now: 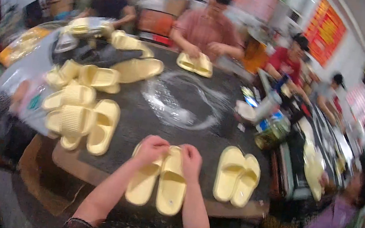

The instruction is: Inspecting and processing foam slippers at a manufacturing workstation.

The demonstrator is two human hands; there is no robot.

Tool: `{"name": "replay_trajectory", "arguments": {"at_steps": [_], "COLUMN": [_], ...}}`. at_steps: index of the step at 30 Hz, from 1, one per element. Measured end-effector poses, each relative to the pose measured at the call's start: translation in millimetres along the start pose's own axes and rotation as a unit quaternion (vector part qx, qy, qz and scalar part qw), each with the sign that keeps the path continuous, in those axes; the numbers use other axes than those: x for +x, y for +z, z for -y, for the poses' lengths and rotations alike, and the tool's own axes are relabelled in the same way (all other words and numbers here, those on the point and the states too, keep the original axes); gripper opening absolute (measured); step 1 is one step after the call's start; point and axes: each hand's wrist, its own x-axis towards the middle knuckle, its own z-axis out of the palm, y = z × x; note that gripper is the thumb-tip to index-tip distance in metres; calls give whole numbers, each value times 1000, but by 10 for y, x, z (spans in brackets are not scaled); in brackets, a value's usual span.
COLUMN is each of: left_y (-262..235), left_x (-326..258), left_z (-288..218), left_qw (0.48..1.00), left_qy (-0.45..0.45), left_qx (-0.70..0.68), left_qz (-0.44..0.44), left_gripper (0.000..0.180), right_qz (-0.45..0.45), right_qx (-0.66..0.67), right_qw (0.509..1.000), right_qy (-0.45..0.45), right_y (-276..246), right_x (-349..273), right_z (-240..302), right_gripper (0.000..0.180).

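Two pale yellow slippers lie side by side in front of me, soles down and heels toward me, at the table's near edge. The left slipper (142, 184) has my left hand (153, 149) over its strap, fingers curled in toward the gap between the pair. On the right slipper (172, 187), my right hand (190, 162) grips the strap's outer side near the toe. My fingertips are partly hidden and blurred. Just to the right rests another matching pair (230, 175), its two slippers touching.
A pile of yellow slippers (104, 127) covers the table's left side. Crumpled clear plastic film (169, 104) lies mid-table. At the right stand a jar (272, 134) and a bottle (268, 104). Across the table, a person (211, 27) handles yellow slippers; other people sit around both sides.
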Motion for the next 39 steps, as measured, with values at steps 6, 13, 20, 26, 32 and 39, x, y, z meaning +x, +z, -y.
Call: {"name": "replay_trajectory", "arguments": {"at_steps": [6,13,20,26,32,39], "left_y": [56,65,78,50,26,78], "left_x": [57,41,14,0,19,32], "left_z": [18,-40,2,-5,5,87], "left_qw": [999,1000,999,999,999,999], "left_qy": [-18,6,4,-7,20,-7], "left_qx": [-19,-17,-37,-34,-26,-52], "left_qz": [28,19,19,11,26,7], "left_gripper": [12,11,12,10,9,11], "right_qz": [43,80,11,56,89,-3], "right_qx": [-122,-115,-74,-70,-120,-35], "right_qw": [990,989,997,996,986,999], "right_qy": [-54,-40,-29,-20,-78,-6], "right_y": [-60,-96,-85,-33,-39,-71], "right_x": [-31,-10,-34,-43,-54,-10], "right_z": [194,295,179,154,235,87], "right_gripper": [18,21,19,17,19,17]}}
